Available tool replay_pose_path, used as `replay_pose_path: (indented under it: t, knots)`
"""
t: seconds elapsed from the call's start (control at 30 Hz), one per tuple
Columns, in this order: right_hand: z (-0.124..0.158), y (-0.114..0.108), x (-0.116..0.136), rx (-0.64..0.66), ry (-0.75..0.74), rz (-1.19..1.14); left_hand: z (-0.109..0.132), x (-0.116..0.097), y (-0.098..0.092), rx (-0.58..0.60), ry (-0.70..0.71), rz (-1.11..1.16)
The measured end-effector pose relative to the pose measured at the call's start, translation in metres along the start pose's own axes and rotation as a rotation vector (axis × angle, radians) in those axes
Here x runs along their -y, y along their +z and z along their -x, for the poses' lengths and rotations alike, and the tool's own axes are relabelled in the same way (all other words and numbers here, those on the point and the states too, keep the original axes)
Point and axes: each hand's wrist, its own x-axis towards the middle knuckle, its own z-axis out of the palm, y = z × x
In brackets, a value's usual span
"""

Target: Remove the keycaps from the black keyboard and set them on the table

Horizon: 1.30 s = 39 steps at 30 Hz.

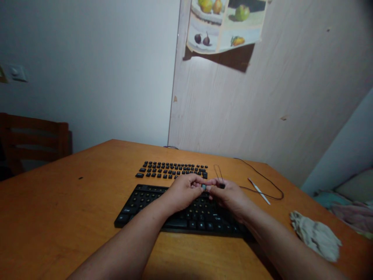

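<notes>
Over a black keyboard (136,210), both my hands meet with fingertips almost touching. My left hand (185,190) is closed, pinching a small keycap (203,187) whose greyish side shows. The thumb and finger of my right hand (229,196) are pinched at the same keycap. A wire keycap puller (220,173) sticks up from my right hand, its dark handle tucked among the fingers. Many keys are off the keyboard, leaving small pale stems, while the bottom row still has caps. My forearms cover part of the keyboard.
Behind the keyboard, loose black keycaps (166,171) lie in rows on the wooden table (72,217). To the right are a white pen-like tool (259,191), a dark cable (274,182) and a crumpled cloth (316,235). A small dark piece (81,178) lies far left, near a chair (35,136).
</notes>
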Motion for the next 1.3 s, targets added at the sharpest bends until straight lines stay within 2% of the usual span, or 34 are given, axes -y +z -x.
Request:
replay_pose_path:
  t: [0.27, 0.4, 0.53, 0.73, 0.93, 1.03, 1.17, 1.3]
  knots:
    - [-0.004, -0.003, -0.010, -0.039, -0.304, 0.399, -0.002, 0.006, -0.001, -0.020, -0.065, 0.034]
    - [-0.001, -0.003, -0.006, -0.075, -0.455, 0.610, -0.003, 0.010, -0.002, -0.019, -0.080, 0.028]
    - [0.005, -0.002, 0.002, -0.074, -0.522, 0.774, -0.002, 0.008, 0.000, -0.012, -0.093, 0.075]
    - [0.000, -0.009, 0.000, -0.051, -0.444, 0.809, -0.002, 0.007, 0.000, -0.028, -0.089, 0.028]
    - [-0.017, -0.032, 0.002, -0.162, -0.252, 0.779, -0.007, 0.006, -0.016, -0.252, -0.105, 0.107]
    - [-0.028, -0.041, 0.003, -0.138, -0.179, 0.818, -0.009, 0.007, -0.026, -0.333, -0.130, 0.167]
    - [-0.049, -0.048, -0.005, -0.087, -0.168, 0.903, -0.011, 0.009, -0.033, -0.426, -0.110, 0.186]
    - [-0.075, -0.052, -0.019, -0.080, -0.152, 0.962, -0.012, 0.012, -0.036, -0.450, -0.101, 0.186]
